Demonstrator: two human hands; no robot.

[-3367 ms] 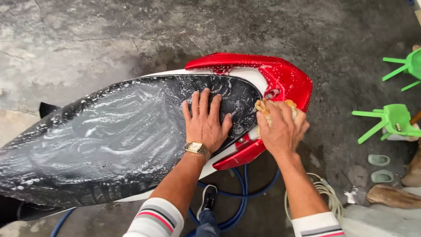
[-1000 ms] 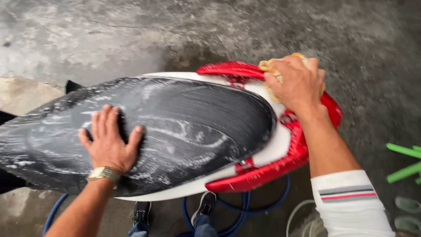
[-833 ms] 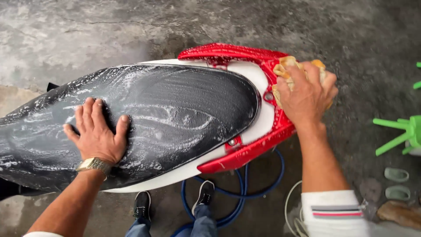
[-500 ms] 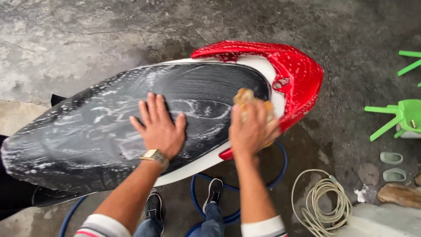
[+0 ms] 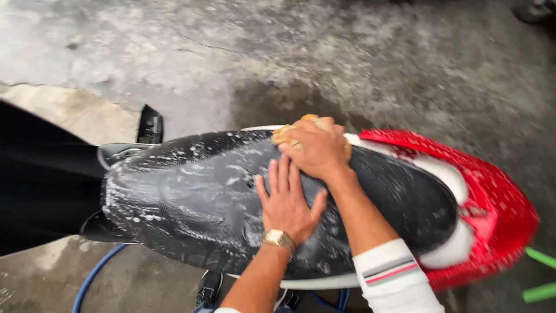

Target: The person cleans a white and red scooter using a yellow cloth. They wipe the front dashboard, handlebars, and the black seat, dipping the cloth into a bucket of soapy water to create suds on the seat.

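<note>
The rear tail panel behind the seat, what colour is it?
Red, flecked with soap suds: the tail panel, clearest in the head view.

Left hand (image 5: 286, 203): flat, palm down, fingers straight and slightly spread, pointing away from the body; thumb splayed out to the right. Nothing gripped. Gold wristwatch (image 5: 278, 238) on the wrist, face up. Left forearm bare, rising from the bottom edge, angled up and slightly right.

Right hand (image 5: 315, 148): further from the body than the left, palm down, fingers curled and closed over a yellow sponge (image 5: 282, 135) that shows at the fingertips and behind the knuckles. Right forearm bare, running down-right to a white sleeve (image 5: 394, 278) with striped cuff, pushed up the forearm. The right wrist lies just beside the left thumb.
</note>
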